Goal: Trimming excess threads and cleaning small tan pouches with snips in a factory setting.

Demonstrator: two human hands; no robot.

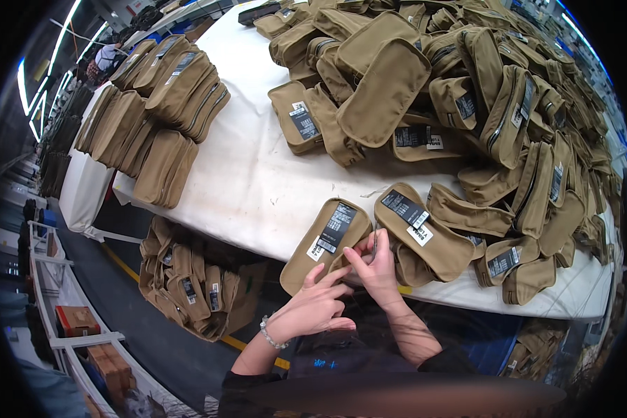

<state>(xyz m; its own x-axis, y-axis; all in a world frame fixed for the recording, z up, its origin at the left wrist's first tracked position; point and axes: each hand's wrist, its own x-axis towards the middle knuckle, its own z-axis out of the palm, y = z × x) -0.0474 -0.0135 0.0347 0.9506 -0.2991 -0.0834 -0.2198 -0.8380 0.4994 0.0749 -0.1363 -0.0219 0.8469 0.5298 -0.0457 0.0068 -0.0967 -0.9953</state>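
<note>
A tan zippered pouch (304,260) with black and white labels lies angled at the table's front edge. My left hand (313,306), a beaded bracelet at its wrist, is at that pouch's lower right edge, its fingers apart and fingertips close to my right hand. My right hand (377,272) is closed on a thin dark tool (375,240), pointing up between two pouches; its exact kind is too small to tell. Just to the right lies a second labelled tan pouch (442,244), flat on the table.
A big heap of tan pouches (390,90) covers the table's far and right side. Stacked pouches (181,97) stand at the left on the white table cover (237,174). Below the front edge is a carton (247,296) full of pouches. A white-framed rack (83,340) holds boxes at lower left.
</note>
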